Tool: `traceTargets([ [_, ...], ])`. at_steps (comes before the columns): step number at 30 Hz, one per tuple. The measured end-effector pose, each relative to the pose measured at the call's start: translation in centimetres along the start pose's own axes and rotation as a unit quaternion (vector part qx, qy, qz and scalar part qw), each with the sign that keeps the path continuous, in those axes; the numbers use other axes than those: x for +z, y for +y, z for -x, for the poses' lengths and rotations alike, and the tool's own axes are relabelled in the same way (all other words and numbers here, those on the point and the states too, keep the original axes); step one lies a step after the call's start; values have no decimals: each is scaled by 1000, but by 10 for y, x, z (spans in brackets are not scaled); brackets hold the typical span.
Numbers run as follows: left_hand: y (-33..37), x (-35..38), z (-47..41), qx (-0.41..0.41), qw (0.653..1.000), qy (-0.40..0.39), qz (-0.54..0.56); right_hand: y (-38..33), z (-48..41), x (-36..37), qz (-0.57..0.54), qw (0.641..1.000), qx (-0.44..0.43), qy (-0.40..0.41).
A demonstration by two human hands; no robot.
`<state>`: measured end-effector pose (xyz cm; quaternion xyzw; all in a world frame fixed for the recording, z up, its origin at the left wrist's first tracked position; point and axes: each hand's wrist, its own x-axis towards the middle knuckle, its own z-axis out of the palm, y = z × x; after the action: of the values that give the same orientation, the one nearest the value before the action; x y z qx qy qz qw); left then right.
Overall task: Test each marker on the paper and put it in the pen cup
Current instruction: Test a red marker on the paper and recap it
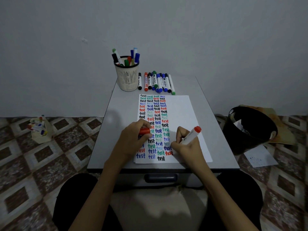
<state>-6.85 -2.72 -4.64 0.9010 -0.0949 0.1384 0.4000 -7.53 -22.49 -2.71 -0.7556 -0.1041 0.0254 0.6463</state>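
Head view, one moment.

- My right hand grips a white marker with a red end, fingers curled round the barrel. The barrel tilts up and to the right. The writing end points down at the paper, near its lower edge, beside a red "test". My fingers hide the tip, so I cannot tell if it touches the sheet.
- My left hand holds the red cap, fingers curled round it. It rests on the left part of the paper, over the leftmost written columns.
- The paper lies flat on the grey surface. Its left half is filled with columns of "test" in black, green, red and blue. Its right half is bare white.
- The pen cup stands upright just beyond the paper's far left corner. It is a pale mesh cup, and several capped markers stand in it: green, black, blue, red.
- A row of markers lies side by side just beyond the paper's far edge, to the right of the cup. Caps are black, red, green and blue.
- Off the surface, on the tiled floor:
  - left of the paper, a cloth pouch with more markers;
  - right of the paper, a black bin holding scraps;
  - near the bin, a loose sheet.
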Motion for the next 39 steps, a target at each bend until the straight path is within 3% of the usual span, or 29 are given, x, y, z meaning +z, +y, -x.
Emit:
traceTargets([
  [4,-1,0,-1,2,1000,8,1,0,-1,-3,-26,998,-9,54],
  [7,-1,-1,-1,9,1000,15,9,-3,0,-7,-134,985,-18,109],
  [15,12,-14,2,-23,978,-5,209,-5,0,-12,-284,959,3,22],
  [24,10,-19,5,-18,960,-25,280,-2,0,-11,-228,973,-1,39],
  [31,7,-19,5,-20,957,-45,286,-2,-1,-6,-165,986,-23,-25],
  [34,7,-20,5,-34,954,-34,297,4,-4,-7,-41,997,-66,-17],
  [37,7,-21,5,-31,958,-19,286,6,-9,-7,162,974,-153,-38],
  [39,6,-22,4,-25,962,-9,273,1,-11,-4,187,970,-150,-53],
])
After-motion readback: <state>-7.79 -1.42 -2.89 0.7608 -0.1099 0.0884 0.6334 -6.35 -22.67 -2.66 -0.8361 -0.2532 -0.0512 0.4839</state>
